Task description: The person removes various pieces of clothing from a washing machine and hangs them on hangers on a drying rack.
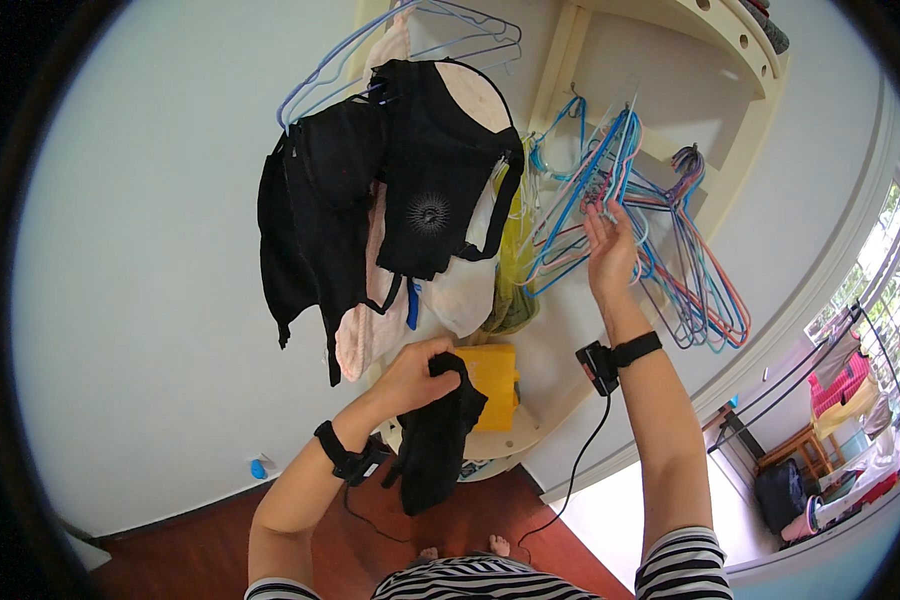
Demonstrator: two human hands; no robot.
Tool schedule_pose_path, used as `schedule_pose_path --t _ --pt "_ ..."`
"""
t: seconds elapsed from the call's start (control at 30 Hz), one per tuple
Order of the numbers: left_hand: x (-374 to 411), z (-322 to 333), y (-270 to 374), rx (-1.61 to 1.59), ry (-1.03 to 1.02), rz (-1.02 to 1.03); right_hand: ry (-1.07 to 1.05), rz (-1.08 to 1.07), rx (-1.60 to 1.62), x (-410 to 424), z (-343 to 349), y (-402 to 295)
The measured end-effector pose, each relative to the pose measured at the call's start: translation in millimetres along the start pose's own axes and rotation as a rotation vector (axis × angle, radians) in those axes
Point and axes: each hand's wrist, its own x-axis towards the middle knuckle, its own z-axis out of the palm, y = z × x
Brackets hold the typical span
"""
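Observation:
My left hand [416,379] grips a black cloth garment [435,450], which hangs down in folds below my fingers. My right hand [611,247] is raised among a bunch of blue, pink and pale plastic-coated hangers [622,142] hung on the corner rack. Its fingertips touch the bunch near the hanger necks; whether they hold one hanger is unclear. Above my left hand, a black top with a printed sunburst [427,214] and another black garment [315,180] hang from blue hangers [330,52]. Pink and white clothes [457,296] hang behind them.
A second hanger bundle [694,232] hangs to the right on the cream corner rack [562,52]. A yellow mesh bag [517,292] and a yellow box [491,382] are behind the clothes. Cables trail from both wrist devices. At far right, a doorway shows a drying rack [787,379].

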Motion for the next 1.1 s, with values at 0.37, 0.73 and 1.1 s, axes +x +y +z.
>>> schedule_pose_path --t 0.37,0.73,1.1 --pt "-15.5 -13.8 -4.3 0.029 -0.035 -0.017 -0.033 0.045 -0.335 -62.8 2.1 -41.0" --pt "-6.6 35.0 -46.3 0.114 -0.411 0.118 -0.021 0.364 -0.806 -230.5 -111.1 -65.3" --pt "7.4 148.8 -50.7 0.112 -0.823 0.148 -0.09 0.67 -0.868 -334.1 -257.5 -113.6"
